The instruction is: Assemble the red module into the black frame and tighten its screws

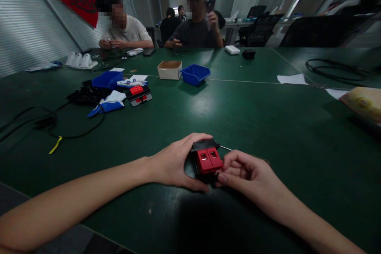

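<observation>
My left hand (174, 162) is closed around the left side of a red and black block (209, 158), fingers over its black top and thumb low at its front. Two square openings show in the block's red face. My right hand (253, 174) is at the block's lower right corner, thumb and fingertips pinched together against it. What sits between those fingertips is too small to make out. A thin metal rod (226, 148) runs from the block's black top edge towards my right hand, and its far end is hidden behind the knuckles.
A similar red, black and grey block (139, 95) lies beside blue-and-white gloves (111, 103). Further back stand a cardboard box (169, 70) and a blue bin (195, 74). Black cable (80, 137) loops across the left. Two people sit across the green table (256, 115).
</observation>
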`<state>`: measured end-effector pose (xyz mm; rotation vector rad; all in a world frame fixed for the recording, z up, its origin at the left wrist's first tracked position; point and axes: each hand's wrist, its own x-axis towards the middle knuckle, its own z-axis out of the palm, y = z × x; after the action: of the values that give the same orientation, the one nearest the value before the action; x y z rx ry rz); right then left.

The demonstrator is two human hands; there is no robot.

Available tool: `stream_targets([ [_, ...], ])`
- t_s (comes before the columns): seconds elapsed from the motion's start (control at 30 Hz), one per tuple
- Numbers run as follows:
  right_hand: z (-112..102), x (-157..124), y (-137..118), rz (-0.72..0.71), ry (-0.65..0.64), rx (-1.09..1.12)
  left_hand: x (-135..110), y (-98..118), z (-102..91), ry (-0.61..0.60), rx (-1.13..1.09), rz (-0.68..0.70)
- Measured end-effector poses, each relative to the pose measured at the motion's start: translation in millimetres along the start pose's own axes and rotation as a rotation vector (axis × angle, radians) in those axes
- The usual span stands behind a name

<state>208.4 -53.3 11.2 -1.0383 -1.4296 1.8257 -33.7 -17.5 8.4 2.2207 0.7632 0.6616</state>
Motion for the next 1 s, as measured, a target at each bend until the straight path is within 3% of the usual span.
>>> stream_targets([
  [0.47, -0.5, -0.4, -1.8, -0.028, 0.074, -0.100, 0.0, 0.5, 1.0, 0.001, -0.010, 0.023],
  [1.0, 2.7, -1.2, -1.2, -0.190, 0.157, -0.333, -0.9, 3.7, 4.8, 0.102, 0.069, 0.069],
])
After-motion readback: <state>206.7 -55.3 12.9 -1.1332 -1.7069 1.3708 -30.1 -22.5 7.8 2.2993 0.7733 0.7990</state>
